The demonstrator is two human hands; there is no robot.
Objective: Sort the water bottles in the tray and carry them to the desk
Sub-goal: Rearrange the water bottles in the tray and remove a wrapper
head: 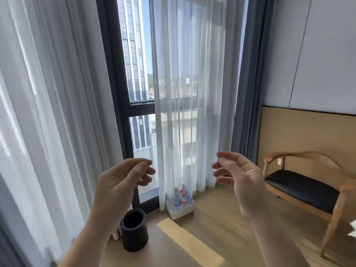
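Observation:
A white tray (180,212) sits on the wooden floor by the sheer curtain, far ahead of me. Several water bottles (182,199) stand upright in it; two have red caps, the others look blue. My left hand (123,186) is raised in the air with its fingers loosely curled and holds nothing. My right hand (238,177) is raised too, palm turned inward, fingers relaxed and empty. Both hands are well short of the tray. No desk is in view.
A black cylindrical bin (134,230) stands on the floor left of the tray. A wooden armchair (308,185) with a black seat stands at the right against the wall. Long curtains (57,112) cover the window (134,74).

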